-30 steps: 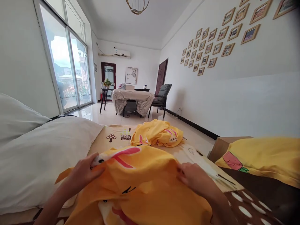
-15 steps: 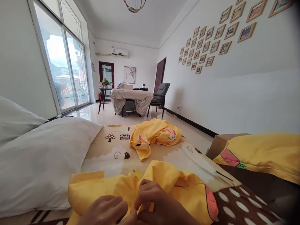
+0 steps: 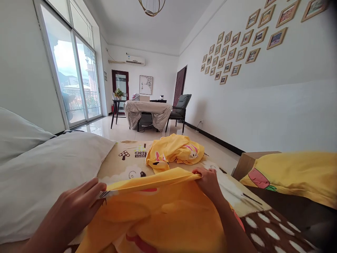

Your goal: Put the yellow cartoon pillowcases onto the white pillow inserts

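Observation:
A yellow printed pillowcase (image 3: 158,214) is stretched between my two hands, its upper edge pulled nearly straight. My left hand (image 3: 76,200) pinches that edge at the left, by a patch of white and black print. At the right end, my right hand (image 3: 209,181) is closed on the same edge, fingertips on top. The cloth hangs down toward me and hides part of the bed. Just beyond it, a crumpled yellow cloth (image 3: 175,147) with rabbit prints lies on the beige patterned blanket (image 3: 126,165).
White pillows (image 3: 47,172) lie along the left side. A yellow pillow (image 3: 297,172) with a carrot print rests on the right, beside a wooden edge (image 3: 244,161). A covered table (image 3: 147,107) and a black chair (image 3: 181,109) stand beyond the bed.
My hands were close together on the bunched pillowcase. They have moved apart and up, spreading its edge wide between them. The rabbit-print cloth has stayed put.

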The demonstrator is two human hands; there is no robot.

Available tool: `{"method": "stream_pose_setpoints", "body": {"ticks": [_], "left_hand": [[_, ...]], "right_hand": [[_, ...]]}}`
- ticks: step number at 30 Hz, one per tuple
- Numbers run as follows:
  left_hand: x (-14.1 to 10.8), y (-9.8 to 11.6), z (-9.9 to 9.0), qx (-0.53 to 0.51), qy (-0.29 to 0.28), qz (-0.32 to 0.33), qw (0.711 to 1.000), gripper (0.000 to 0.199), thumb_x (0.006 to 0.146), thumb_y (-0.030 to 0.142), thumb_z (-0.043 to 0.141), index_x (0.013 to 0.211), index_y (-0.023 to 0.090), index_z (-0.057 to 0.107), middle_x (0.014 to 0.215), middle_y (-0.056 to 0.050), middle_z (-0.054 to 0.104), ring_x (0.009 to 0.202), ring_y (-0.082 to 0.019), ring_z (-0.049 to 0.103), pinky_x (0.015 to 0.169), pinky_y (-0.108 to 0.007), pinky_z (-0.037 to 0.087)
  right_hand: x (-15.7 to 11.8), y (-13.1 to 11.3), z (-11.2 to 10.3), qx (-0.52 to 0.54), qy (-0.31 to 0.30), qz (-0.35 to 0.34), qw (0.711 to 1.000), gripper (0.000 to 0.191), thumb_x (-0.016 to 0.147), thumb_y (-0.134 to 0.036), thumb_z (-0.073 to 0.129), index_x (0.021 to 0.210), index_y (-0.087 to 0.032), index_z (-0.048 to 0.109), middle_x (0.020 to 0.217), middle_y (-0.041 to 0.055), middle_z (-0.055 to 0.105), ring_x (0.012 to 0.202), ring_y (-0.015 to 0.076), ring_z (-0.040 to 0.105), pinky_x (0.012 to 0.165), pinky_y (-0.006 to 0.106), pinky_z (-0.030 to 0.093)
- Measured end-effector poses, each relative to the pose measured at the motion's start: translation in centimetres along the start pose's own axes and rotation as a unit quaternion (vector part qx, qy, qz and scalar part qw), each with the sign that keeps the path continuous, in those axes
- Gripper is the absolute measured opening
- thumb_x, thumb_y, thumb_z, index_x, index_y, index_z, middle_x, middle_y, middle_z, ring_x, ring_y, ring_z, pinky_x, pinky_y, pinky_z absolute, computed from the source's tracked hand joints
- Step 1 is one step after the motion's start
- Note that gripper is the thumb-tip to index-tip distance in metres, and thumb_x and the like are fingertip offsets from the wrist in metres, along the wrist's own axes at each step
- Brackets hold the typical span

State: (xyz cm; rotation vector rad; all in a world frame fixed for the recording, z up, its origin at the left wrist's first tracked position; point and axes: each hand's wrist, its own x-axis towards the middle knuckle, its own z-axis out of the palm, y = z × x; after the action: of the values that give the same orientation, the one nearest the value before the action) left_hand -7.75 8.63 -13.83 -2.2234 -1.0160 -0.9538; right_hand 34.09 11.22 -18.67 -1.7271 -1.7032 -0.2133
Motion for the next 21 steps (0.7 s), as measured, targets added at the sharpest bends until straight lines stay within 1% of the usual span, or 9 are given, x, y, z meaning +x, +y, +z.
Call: {"method": "stream_pose_setpoints", "body": {"ticks": [2,5,8,10,12,14,16,19,21], "left_hand": [[0.3,-0.7,0.6,0.044,0.021,0.011,0.999,0.019,0.086,0.016,0.037,0.082,0.021,0.055,0.069,0.004,0.059,0.05,-0.008,0.055,0.045,-0.02,0.038],[0.2,-1.7,1.7,0.093,0.039,-0.027,0.995,0.022,0.084,0.012,0.036,0.086,0.018,0.057,0.071,0.001,0.059,0.052,-0.01,0.056,0.045,-0.021,0.038],[-0.2,-2.9,2.5,0.117,0.031,-0.083,0.989,0.025,0.086,0.014,0.037,0.088,0.017,0.061,0.072,-0.001,0.058,0.061,-0.014,0.058,0.05,-0.022,0.039],[-0.6,-3.8,3.1,0.133,0.022,-0.119,0.984,0.026,0.088,0.017,0.037,0.089,0.017,0.063,0.074,-0.003,0.058,0.069,-0.017,0.058,0.055,-0.024,0.039],[-1.0,-4.8,3.6,0.142,-0.002,-0.14,0.98,0.025,0.09,0.02,0.038,0.09,0.017,0.063,0.078,-0.004,0.059,0.075,-0.018,0.057,0.061,-0.025,0.04],[-1.4,-5.6,4.2,0.152,-0.024,-0.155,0.976,0.022,0.09,0.022,0.04,0.09,0.018,0.062,0.079,-0.003,0.059,0.077,-0.018,0.056,0.066,-0.026,0.04],[-1.7,-6.1,4.6,0.16,-0.03,-0.172,0.971,0.019,0.088,0.023,0.043,0.087,0.02,0.062,0.08,-0.002,0.058,0.077,-0.017,0.054,0.069,-0.026,0.04],[-1.5,-6.1,4.2,0.155,-0.017,-0.249,0.956,0.02,0.085,0.029,0.048,0.083,0.02,0.066,0.079,-0.004,0.055,0.074,-0.018,0.051,0.065,-0.025,0.04],[-1.1,-5.7,3.3,0.131,-0.017,-0.328,0.935,0.023,0.083,0.034,0.05,0.085,0.02,0.068,0.078,-0.004,0.054,0.073,-0.018,0.052,0.062,-0.024,0.041]], "right_hand": [[0.1,1.2,-0.6,-0.053,0.091,0.029,0.994,0.024,0.075,-0.026,0.044,0.071,-0.02,0.066,0.074,0.0029,0.067,0.074,0.0185,0.056,0.079,0.037,0.023],[0.2,2.9,-1.3,-0.123,0.209,0.061,0.968,0.028,0.074,-0.028,0.041,0.074,-0.02,0.068,0.073,0.005,0.066,0.078,0.0213,0.053,0.079,0.038,0.023],[0.3,4.6,-1.6,-0.161,0.29,0.103,0.938,0.025,0.07,-0.027,0.042,0.069,-0.02,0.066,0.071,0.0052,0.062,0.077,0.0217,0.052,0.077,0.039,0.024],[0.5,5.5,-1.7,-0.171,0.319,0.126,0.924,0.022,0.069,-0.027,0.044,0.066,-0.019,0.064,0.075,0.0066,0.061,0.079,0.0232,0.052,0.077,0.039,0.025],[0.6,5.9,-1.7,-0.149,0.315,0.146,0.926,0.019,0.067,-0.03,0.047,0.066,-0.019,0.062,0.083,0.0084,0.061,0.085,0.0258,0.052,0.076,0.04,0.028],[0.7,5.8,-1.8,-0.093,0.288,0.156,0.94,0.017,0.065,-0.034,0.049,0.062,-0.02,0.058,0.09,0.0092,0.063,0.09,0.0275,0.051,0.077,0.041,0.031],[0.8,5.4,-2.0,-0.03,0.268,0.142,0.952,0.019,0.066,-0.037,0.049,0.056,-0.021,0.052,0.097,0.0086,0.065,0.097,0.0279,0.052,0.08,0.041,0.033],[0.7,4.4,-2.5,0.04,0.236,0.048,0.97,0.025,0.07,-0.038,0.049,0.052,-0.021,0.042,0.104,0.0066,0.067,0.104,0.0264,0.053,0.088,0.041,0.031],[0.5,3.7,-2.9,0.078,0.206,-0.005,0.975,0.026,0.071,-0.037,0.048,0.052,-0.021,0.04,0.091,0.0063,0.069,0.095,0.0243,0.057,0.086,0.04,0.032]]}}
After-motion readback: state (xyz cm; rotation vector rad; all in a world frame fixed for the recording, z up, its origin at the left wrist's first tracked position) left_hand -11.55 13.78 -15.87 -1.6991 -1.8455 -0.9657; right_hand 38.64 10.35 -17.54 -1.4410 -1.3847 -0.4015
